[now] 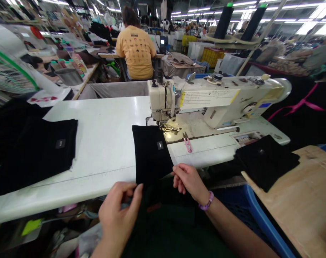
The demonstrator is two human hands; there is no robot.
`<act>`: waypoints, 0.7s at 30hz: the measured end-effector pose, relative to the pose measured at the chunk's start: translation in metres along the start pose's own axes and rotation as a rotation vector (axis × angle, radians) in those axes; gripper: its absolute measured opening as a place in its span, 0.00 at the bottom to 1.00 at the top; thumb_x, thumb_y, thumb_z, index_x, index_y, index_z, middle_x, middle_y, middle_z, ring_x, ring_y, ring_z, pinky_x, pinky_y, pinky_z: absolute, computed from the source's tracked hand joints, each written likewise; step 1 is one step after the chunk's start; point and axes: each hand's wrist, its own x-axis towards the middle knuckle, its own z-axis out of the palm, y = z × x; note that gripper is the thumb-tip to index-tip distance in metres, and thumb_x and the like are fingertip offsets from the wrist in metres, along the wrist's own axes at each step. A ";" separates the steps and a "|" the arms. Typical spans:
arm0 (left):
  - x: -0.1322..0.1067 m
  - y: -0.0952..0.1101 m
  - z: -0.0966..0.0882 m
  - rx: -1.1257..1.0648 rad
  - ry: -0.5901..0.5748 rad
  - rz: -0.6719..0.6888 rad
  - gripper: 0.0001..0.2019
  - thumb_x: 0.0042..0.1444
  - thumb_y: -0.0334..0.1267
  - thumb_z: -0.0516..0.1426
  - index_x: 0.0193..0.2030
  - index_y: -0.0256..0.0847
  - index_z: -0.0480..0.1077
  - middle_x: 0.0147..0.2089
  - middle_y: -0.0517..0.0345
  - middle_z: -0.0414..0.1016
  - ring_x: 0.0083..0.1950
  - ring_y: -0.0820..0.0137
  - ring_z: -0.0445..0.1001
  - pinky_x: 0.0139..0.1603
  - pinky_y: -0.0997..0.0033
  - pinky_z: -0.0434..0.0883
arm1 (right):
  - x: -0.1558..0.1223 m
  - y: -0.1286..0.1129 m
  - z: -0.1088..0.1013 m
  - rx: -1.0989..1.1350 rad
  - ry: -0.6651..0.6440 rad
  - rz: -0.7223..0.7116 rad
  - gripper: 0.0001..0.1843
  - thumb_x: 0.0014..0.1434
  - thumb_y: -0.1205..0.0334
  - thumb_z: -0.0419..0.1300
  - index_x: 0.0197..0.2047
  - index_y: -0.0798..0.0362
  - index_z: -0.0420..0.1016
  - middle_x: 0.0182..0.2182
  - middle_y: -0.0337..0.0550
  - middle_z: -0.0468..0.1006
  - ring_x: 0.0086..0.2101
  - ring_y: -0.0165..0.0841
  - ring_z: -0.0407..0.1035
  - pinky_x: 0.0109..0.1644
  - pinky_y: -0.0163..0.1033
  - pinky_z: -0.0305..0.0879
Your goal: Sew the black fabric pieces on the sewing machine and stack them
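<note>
A black fabric piece (150,154) with a small label lies on the white table (106,143), its far end under the needle of the sewing machine (205,98). My left hand (120,211) pinches the near left corner of the fabric at the table's front edge. My right hand (188,181) grips the near right corner, fingers curled round the edge. A purple bead bracelet sits on the right wrist.
A stack of black labelled pieces (36,150) lies at the left of the table, another stack (264,161) on a wooden board at the right. Pink thread snips (188,143) rest beside the needle plate. A person in a yellow shirt (136,46) sits ahead, back turned.
</note>
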 end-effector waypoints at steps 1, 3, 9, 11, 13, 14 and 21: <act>0.007 0.007 0.004 0.054 -0.061 0.169 0.07 0.61 0.41 0.60 0.41 0.40 0.71 0.35 0.57 0.72 0.35 0.67 0.70 0.39 0.68 0.67 | 0.000 0.000 -0.001 0.002 -0.006 0.003 0.23 0.53 0.40 0.56 0.31 0.55 0.69 0.14 0.35 0.71 0.11 0.23 0.59 0.12 0.26 0.49; 0.019 0.021 0.019 0.174 -0.185 0.414 0.11 0.61 0.37 0.60 0.49 0.39 0.70 0.44 0.51 0.74 0.43 0.62 0.72 0.45 0.63 0.68 | 0.001 0.000 -0.002 0.005 -0.019 0.006 0.23 0.53 0.40 0.55 0.32 0.55 0.69 0.14 0.35 0.70 0.11 0.23 0.59 0.12 0.26 0.49; 0.037 0.029 0.057 0.339 -0.353 0.610 0.06 0.61 0.28 0.54 0.39 0.38 0.72 0.38 0.52 0.73 0.38 0.61 0.68 0.38 0.61 0.66 | 0.002 0.002 -0.002 -0.030 -0.040 -0.015 0.22 0.55 0.41 0.52 0.32 0.55 0.68 0.15 0.35 0.70 0.12 0.25 0.60 0.12 0.28 0.50; 0.037 0.024 0.059 0.302 -0.350 0.630 0.06 0.63 0.28 0.53 0.37 0.37 0.72 0.36 0.52 0.72 0.36 0.62 0.67 0.37 0.61 0.65 | 0.001 0.005 -0.004 -0.053 -0.036 -0.031 0.23 0.58 0.42 0.50 0.33 0.55 0.70 0.16 0.36 0.70 0.13 0.26 0.60 0.13 0.29 0.52; 0.037 0.020 0.057 0.253 -0.325 0.642 0.07 0.64 0.29 0.53 0.38 0.36 0.72 0.36 0.52 0.73 0.36 0.63 0.68 0.37 0.62 0.66 | -0.001 0.007 -0.007 -0.139 0.058 -0.151 0.20 0.61 0.47 0.51 0.37 0.55 0.72 0.19 0.37 0.71 0.15 0.28 0.63 0.18 0.31 0.58; 0.037 0.019 0.056 0.232 -0.310 0.638 0.07 0.64 0.29 0.53 0.39 0.36 0.72 0.37 0.52 0.73 0.36 0.63 0.68 0.37 0.62 0.66 | -0.002 0.007 -0.010 -0.238 0.135 -0.284 0.17 0.62 0.51 0.52 0.41 0.56 0.73 0.22 0.39 0.74 0.19 0.29 0.66 0.22 0.33 0.63; 0.068 0.029 0.047 0.174 -0.486 0.466 0.06 0.62 0.33 0.55 0.39 0.39 0.75 0.38 0.53 0.76 0.40 0.62 0.72 0.40 0.61 0.70 | 0.005 -0.001 -0.021 -0.919 0.270 -1.261 0.07 0.66 0.70 0.54 0.41 0.53 0.73 0.41 0.46 0.78 0.45 0.36 0.70 0.56 0.49 0.67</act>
